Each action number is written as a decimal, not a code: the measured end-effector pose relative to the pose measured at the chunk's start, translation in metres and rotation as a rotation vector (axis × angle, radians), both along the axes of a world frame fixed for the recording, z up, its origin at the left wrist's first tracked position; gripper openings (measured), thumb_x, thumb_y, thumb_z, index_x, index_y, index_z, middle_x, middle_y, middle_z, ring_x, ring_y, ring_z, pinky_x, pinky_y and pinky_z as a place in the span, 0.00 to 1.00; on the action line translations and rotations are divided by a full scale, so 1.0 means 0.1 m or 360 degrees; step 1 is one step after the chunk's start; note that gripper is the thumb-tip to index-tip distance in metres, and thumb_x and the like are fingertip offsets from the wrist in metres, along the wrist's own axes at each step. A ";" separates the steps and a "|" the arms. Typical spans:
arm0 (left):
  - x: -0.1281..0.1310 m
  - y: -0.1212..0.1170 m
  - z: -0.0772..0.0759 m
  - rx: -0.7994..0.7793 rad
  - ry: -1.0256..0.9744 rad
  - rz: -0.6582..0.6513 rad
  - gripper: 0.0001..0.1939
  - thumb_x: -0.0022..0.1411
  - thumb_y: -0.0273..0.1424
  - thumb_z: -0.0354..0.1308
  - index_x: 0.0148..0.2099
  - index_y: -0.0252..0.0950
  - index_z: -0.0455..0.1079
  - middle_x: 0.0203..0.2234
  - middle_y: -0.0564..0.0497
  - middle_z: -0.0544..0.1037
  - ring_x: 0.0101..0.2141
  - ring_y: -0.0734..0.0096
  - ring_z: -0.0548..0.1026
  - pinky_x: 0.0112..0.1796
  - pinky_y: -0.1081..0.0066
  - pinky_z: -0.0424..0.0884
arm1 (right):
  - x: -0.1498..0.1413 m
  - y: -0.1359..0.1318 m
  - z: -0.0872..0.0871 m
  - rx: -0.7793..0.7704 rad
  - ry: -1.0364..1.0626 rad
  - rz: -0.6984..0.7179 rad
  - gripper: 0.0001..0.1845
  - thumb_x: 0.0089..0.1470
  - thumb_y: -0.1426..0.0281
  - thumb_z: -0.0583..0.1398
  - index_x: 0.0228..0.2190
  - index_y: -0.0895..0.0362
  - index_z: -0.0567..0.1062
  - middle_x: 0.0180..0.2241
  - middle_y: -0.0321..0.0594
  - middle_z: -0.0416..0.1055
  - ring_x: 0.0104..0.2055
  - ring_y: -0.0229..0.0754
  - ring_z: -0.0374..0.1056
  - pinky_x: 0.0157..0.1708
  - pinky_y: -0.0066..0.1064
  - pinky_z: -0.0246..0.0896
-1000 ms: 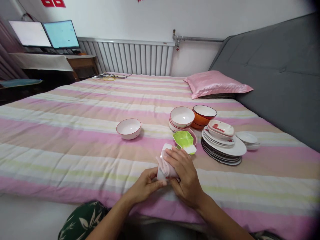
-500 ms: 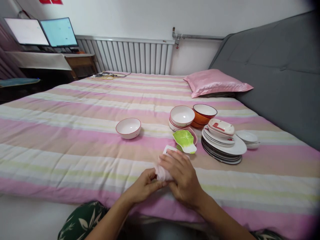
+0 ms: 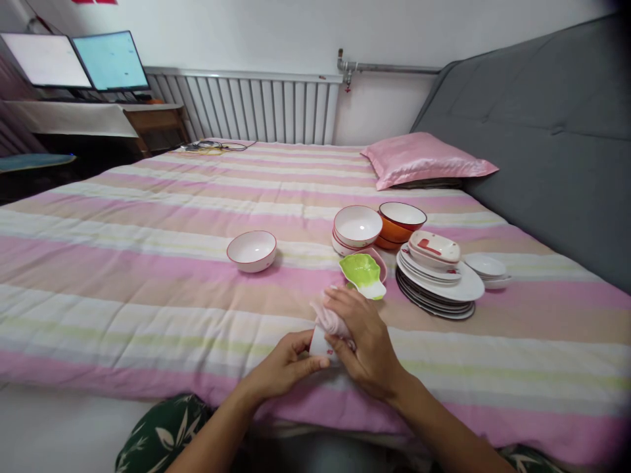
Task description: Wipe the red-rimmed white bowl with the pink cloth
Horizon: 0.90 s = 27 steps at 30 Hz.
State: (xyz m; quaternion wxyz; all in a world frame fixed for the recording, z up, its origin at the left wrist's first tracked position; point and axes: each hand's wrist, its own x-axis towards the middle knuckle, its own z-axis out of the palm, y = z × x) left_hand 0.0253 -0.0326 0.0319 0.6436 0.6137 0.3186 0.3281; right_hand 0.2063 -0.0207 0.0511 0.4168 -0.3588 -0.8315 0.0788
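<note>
Pinches a white dish (image 3: 319, 348) with a red mark in the left hand (image 3: 288, 368). Presses a pink cloth (image 3: 330, 320) onto it with the right hand (image 3: 365, 341), curled over the cloth. Holds both hands close together above the striped bed (image 3: 148, 328), near the green dish (image 3: 359, 268).

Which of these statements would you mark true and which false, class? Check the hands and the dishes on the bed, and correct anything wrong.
1. The left hand grips a white dish. True.
2. The right hand holds a cloth against that dish. True.
3. The cloth is bright blue. False: it is pale pink.
4. A lone bowl stands left of the stacked plates. True.
5. A green bowl tops those plates. False: a red-marked dish does.
</note>
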 end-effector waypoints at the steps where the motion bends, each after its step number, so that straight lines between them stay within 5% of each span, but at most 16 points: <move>1: -0.01 0.00 -0.01 0.0011 -0.0005 0.0037 0.10 0.57 0.32 0.58 0.39 0.31 0.73 0.32 0.50 0.74 0.35 0.69 0.68 0.38 0.72 0.64 | -0.02 -0.02 -0.02 0.0101 -0.0076 0.0020 0.22 0.54 0.70 0.55 0.52 0.58 0.64 0.55 0.46 0.64 0.60 0.50 0.54 0.59 0.50 0.47; 9: -0.03 -0.01 0.00 -0.0012 0.0100 0.0095 0.07 0.55 0.29 0.57 0.34 0.30 0.73 0.26 0.51 0.73 0.28 0.72 0.66 0.30 0.75 0.63 | -0.14 -0.15 -0.09 0.0403 -0.0333 0.0107 0.26 0.49 0.74 0.52 0.52 0.56 0.67 0.55 0.37 0.66 0.59 0.48 0.55 0.61 0.45 0.42; 16: -0.01 -0.01 0.07 0.0023 0.0124 -0.0159 0.10 0.55 0.33 0.60 0.37 0.30 0.75 0.28 0.50 0.75 0.32 0.69 0.69 0.37 0.72 0.65 | 0.01 -0.03 0.09 -0.0259 0.0143 0.0034 0.18 0.55 0.70 0.54 0.49 0.54 0.68 0.54 0.42 0.66 0.57 0.46 0.58 0.58 0.43 0.50; 21: 0.01 -0.03 0.10 0.0061 0.0185 -0.0260 0.13 0.56 0.33 0.60 0.41 0.30 0.75 0.32 0.48 0.77 0.36 0.65 0.71 0.41 0.70 0.65 | 0.09 0.11 0.03 -0.0845 0.0684 -0.0015 0.16 0.59 0.63 0.53 0.47 0.53 0.69 0.47 0.41 0.71 0.49 0.44 0.66 0.50 0.37 0.59; 27: 0.02 -0.02 0.08 0.0100 0.0161 -0.0196 0.11 0.57 0.33 0.59 0.37 0.30 0.75 0.29 0.49 0.76 0.33 0.67 0.70 0.38 0.72 0.65 | 0.11 0.12 -0.02 -0.0791 0.0707 -0.0059 0.15 0.59 0.64 0.53 0.47 0.54 0.68 0.46 0.41 0.71 0.48 0.44 0.66 0.49 0.37 0.59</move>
